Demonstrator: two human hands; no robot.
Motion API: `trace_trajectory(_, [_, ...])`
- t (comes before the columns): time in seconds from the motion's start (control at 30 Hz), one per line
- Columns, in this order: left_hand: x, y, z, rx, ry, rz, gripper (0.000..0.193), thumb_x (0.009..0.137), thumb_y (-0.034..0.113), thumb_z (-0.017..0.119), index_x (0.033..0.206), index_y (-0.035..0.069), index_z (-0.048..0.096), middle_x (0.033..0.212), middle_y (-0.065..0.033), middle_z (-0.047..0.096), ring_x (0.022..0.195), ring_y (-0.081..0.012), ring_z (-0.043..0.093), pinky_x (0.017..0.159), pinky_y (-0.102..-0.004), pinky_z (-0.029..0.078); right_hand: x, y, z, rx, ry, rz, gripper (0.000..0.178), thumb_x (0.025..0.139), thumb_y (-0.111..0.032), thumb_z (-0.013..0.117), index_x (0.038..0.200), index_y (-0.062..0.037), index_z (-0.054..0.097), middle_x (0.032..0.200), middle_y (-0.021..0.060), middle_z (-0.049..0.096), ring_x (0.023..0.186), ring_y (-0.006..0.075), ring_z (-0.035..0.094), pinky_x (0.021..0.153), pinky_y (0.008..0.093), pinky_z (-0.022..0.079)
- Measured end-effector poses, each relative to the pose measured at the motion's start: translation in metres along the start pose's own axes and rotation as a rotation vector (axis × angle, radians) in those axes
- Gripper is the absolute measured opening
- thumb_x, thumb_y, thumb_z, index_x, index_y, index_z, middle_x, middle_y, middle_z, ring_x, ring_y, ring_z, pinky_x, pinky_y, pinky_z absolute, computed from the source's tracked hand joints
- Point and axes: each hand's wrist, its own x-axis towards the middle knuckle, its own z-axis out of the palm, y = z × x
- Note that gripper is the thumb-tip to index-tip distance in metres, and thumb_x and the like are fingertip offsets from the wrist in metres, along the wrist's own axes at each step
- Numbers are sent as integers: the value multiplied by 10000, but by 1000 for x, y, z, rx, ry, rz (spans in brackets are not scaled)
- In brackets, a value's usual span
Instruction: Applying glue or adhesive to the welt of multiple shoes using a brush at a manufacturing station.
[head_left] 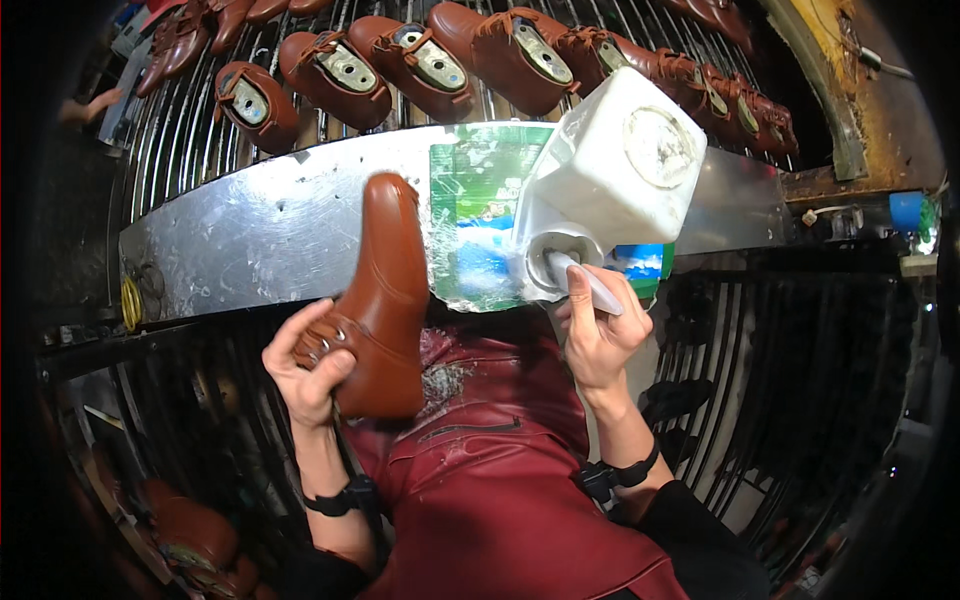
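My left hand [312, 365] grips a brown leather shoe [385, 290] by its laced part. The shoe is held on end, toe up, in front of the metal bench edge. My right hand [605, 325] is closed around a pale-handled tool [585, 285]. The tool's far end goes into the round opening of a white plastic jug [610, 170]; the working end is hidden inside, so I cannot tell its kind. Under the jug lies a green and blue printed sheet [485, 210], smeared with white residue.
Beyond the metal bench [260, 220], several brown shoes [430, 65] stand in rows on a rack of metal rollers [190, 135]. A dark red apron [480, 490] covers my lap. More brown shoes [195, 530] are low at the left. A blue cup-like object [906, 210] is at the far right.
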Motion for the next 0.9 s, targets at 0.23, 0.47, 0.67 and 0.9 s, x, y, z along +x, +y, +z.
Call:
trace_trajectory(0.23, [-39, -7, 13, -107, -82, -78, 612, 668, 147, 944, 1200, -72, 732, 1009, -117, 769, 918, -165, 727, 873, -295, 560, 11, -11, -23, 836, -26, 708, 294, 1030, -274, 684, 941, 6, 669, 772, 145, 707, 473, 186, 610, 386, 275, 465])
trace_trajectory(0.47, [-43, 12, 19, -257, -160, -108, 601, 711, 175, 893, 1222, -87, 712, 986, -157, 779, 881, -208, 757, 853, -329, 593, 31, -37, -6, 1039, -290, 616, 224, 939, -149, 655, 919, 71, 695, 797, 196, 720, 514, 211, 630, 440, 289, 472])
trace_trajectory(0.67, [-42, -2, 23, -510, -166, -125, 577, 822, 242, 830, 1253, -110, 674, 1111, -174, 758, 996, -239, 746, 950, -376, 582, -20, -63, -17, 925, -335, 450, 155, 902, -59, 680, 919, 94, 703, 903, 190, 735, 590, 160, 641, 522, 273, 507])
trace_trajectory(0.9, [-32, -14, 11, -542, -120, -189, 493, 906, 219, 775, 1271, -91, 657, 1118, -151, 754, 967, -209, 741, 907, -344, 593, -70, -72, -24, 746, -588, 225, 150, 915, -62, 685, 948, 84, 675, 962, 246, 731, 693, 191, 693, 607, 287, 561])
